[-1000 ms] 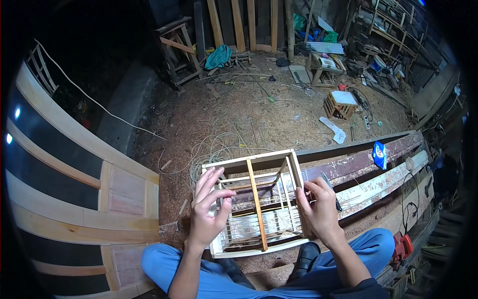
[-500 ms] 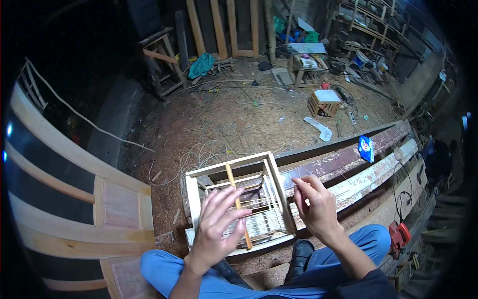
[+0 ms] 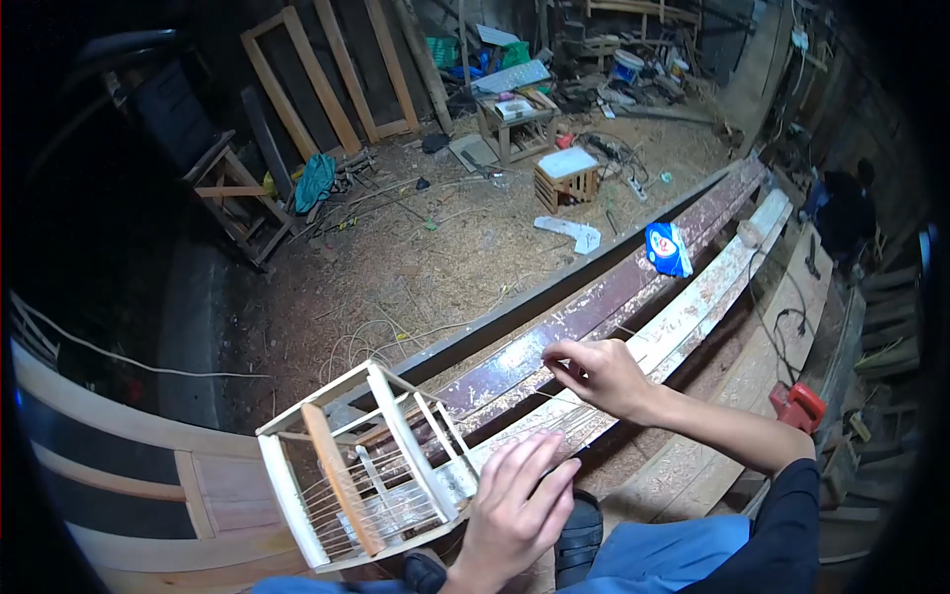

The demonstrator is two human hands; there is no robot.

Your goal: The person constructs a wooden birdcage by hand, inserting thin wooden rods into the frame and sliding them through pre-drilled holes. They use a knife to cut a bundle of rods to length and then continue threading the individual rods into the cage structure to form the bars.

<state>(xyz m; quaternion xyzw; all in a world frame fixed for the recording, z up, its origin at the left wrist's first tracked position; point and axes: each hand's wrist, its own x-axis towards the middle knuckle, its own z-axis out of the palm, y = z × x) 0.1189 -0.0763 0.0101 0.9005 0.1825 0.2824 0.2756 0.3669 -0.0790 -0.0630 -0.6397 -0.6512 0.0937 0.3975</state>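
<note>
My left hand [image 3: 517,510] is just right of a small wooden frame cage [image 3: 401,436], apart from it. Its fingers are loosely curved with the thumb apart, and I see nothing held in it. My right hand [image 3: 599,374] is farther forward over the planks, index finger and thumb pinched together. Whatever that pinch holds, if anything, is too small to make out. The cage has pale square bars, rows of thin rods and a broader orange-brown slat [image 3: 341,480] across it. It rests on the near end of the planks by my feet.
A long dark-red plank [image 3: 594,302] and a whitish plank [image 3: 683,317] run away to the right. On them lies a blue packet [image 3: 668,249]. A red power tool [image 3: 798,406] with a cord lies at right. Farther off stands a slatted crate [image 3: 566,183]; a panelled wooden frame [image 3: 237,495] is at left.
My view has turned right, so the cage now sits farther left. Both hands have moved off from above the cage to its right, and the right arm reaches across more.
</note>
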